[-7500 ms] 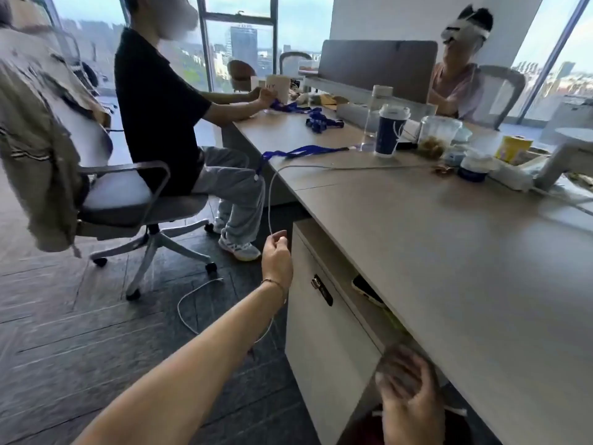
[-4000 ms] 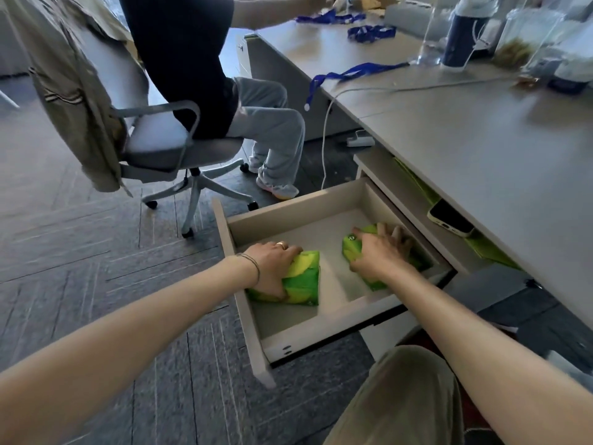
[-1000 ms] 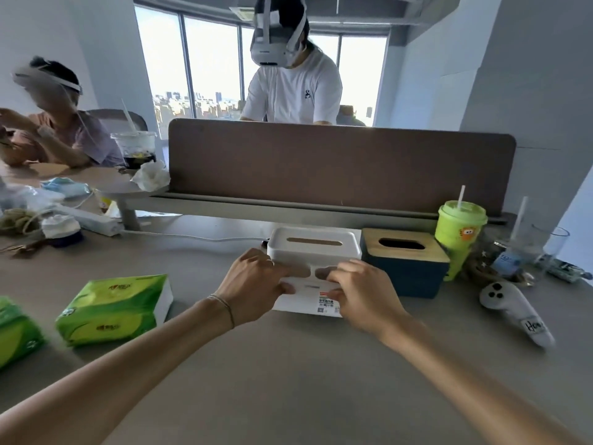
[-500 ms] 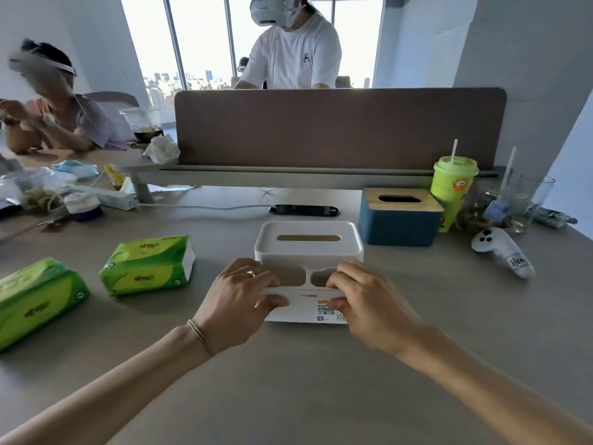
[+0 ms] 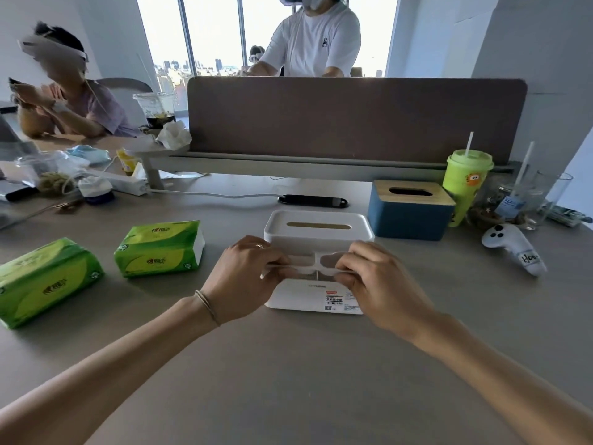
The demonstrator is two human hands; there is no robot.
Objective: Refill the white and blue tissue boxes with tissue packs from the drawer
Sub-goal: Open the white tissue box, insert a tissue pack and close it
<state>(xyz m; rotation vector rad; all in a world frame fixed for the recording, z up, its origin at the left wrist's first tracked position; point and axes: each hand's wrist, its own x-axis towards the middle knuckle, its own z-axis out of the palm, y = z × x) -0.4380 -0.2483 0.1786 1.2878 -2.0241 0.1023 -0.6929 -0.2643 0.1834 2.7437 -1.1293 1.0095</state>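
We grip the white tissue box (image 5: 317, 252) at frame centre on the grey desk (image 5: 288, 364).

Our left hand (image 5: 240, 277) and right hand (image 5: 382, 284) each pinch the box's near edge, fingers curled around it. The blue tissue box (image 5: 409, 213) sits just right of and behind it, lid on. Two green tissue packs (image 5: 160, 248) (image 5: 45, 281) lie at left, apart from the boxes. A green cup (image 5: 465, 181) stands beside the blue box, and a white controller (image 5: 513, 248) lies at right.

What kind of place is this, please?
Most likely a shared office: a long desk with a brown divider panel, other people seated at it, and tall windows showing city towers.
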